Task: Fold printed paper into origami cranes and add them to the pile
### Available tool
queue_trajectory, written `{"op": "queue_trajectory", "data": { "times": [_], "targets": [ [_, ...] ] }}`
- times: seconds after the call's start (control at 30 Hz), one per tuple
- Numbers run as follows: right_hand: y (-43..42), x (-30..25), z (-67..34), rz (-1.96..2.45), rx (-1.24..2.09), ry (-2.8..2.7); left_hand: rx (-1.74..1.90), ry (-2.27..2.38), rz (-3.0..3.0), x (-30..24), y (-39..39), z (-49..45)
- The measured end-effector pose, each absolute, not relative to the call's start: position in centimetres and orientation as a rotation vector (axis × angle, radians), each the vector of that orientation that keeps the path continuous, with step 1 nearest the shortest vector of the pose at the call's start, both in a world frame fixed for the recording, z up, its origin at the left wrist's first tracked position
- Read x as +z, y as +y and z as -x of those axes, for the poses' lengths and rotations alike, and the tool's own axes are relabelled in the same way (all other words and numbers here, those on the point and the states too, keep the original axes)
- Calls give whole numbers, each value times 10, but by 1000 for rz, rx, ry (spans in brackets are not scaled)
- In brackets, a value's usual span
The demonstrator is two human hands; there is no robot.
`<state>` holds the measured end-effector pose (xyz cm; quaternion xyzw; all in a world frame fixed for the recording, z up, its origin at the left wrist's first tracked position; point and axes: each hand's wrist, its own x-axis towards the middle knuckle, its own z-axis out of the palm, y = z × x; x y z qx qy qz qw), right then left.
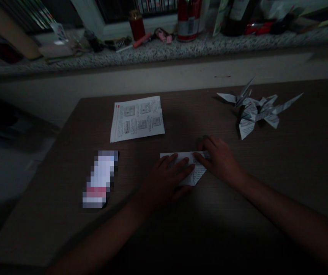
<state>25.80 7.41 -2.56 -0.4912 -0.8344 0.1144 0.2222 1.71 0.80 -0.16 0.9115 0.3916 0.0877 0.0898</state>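
A folded piece of printed paper [192, 172] lies flat on the dark wooden table [238, 198], shaped like a downward triangle. My left hand [166, 181] lies on its left part, fingers stretched out and pressing it flat. My right hand [220, 158] rests on its upper right edge, fingers extended along the fold. Neither hand lifts the paper.
A printed sheet [137, 118] lies flat at the table's far middle. Folded paper cranes [257, 110] sit at the far right. A blurred-out oblong object [100, 179] lies to the left. Behind, a stone ledge [181, 49] carries cans, a lighter and clutter.
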Motion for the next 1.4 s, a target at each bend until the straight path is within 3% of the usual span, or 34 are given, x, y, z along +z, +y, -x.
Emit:
{"op": "queue_trajectory", "data": {
  "times": [0.57,1.4],
  "targets": [
    [79,-30,-261,1320,332,-2303,352,890,-2768,-12,11,-15],
    [82,-31,-263,1307,316,-2310,390,871,-2693,-7,17,-10]
  ]
}}
